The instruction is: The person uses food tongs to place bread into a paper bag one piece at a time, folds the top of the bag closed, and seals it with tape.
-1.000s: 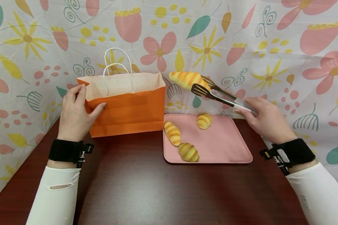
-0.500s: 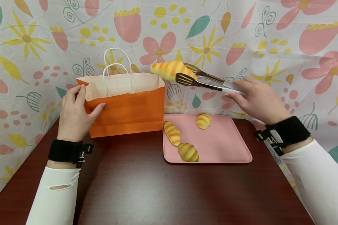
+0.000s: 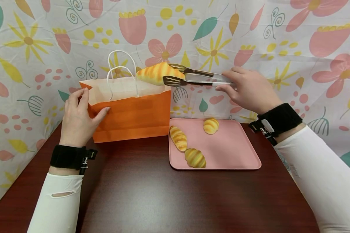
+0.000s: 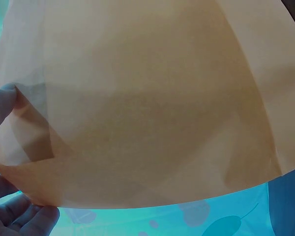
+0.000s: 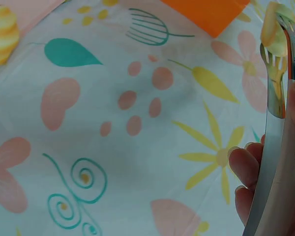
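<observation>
My right hand grips a pair of serving tongs with dark slotted heads. Between those heads is a yellow croissant, its tip overlapping the right part of the bag's mouth in the head view. The orange paper bag stands with its white inside showing and two white handles up. My left hand pinches the bag's left upper edge between thumb and fingers. In the left wrist view the bag's side fills most of the picture. The right wrist view shows the tongs along the right edge, with fingers around them.
On the dark wooden table a pink tray lies right of the bag. It bears a long striped bread roll, a greenish roll and a small round roll. A flowered cloth hangs close behind.
My right hand has carried the tongs and croissant leftward and somewhat up, from above the tray to the bag's mouth. The left hand and bag have stayed in place.
</observation>
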A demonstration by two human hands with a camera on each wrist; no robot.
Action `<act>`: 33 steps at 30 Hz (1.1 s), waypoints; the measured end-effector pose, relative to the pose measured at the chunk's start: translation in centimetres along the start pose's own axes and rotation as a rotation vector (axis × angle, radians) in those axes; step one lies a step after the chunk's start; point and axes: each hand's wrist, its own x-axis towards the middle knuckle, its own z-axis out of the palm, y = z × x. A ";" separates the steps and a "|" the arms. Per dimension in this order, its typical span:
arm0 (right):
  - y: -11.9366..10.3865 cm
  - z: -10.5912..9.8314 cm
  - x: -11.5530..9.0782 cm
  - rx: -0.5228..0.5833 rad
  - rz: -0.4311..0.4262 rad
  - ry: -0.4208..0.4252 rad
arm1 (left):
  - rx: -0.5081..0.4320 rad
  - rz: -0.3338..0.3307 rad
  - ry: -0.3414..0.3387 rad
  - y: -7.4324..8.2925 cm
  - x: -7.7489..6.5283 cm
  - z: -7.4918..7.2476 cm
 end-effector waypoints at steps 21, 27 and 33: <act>-4.0 1.4 7.3 -0.118 -0.124 -0.109 | -0.005 0.005 0.007 0.0 0.0 0.1; -5.3 2.2 9.4 -0.157 -0.137 -0.152 | -0.008 0.020 0.020 0.0 0.0 0.2; -6.7 3.3 11.4 -0.204 -0.140 -0.209 | -0.008 0.017 0.016 0.0 -0.1 0.2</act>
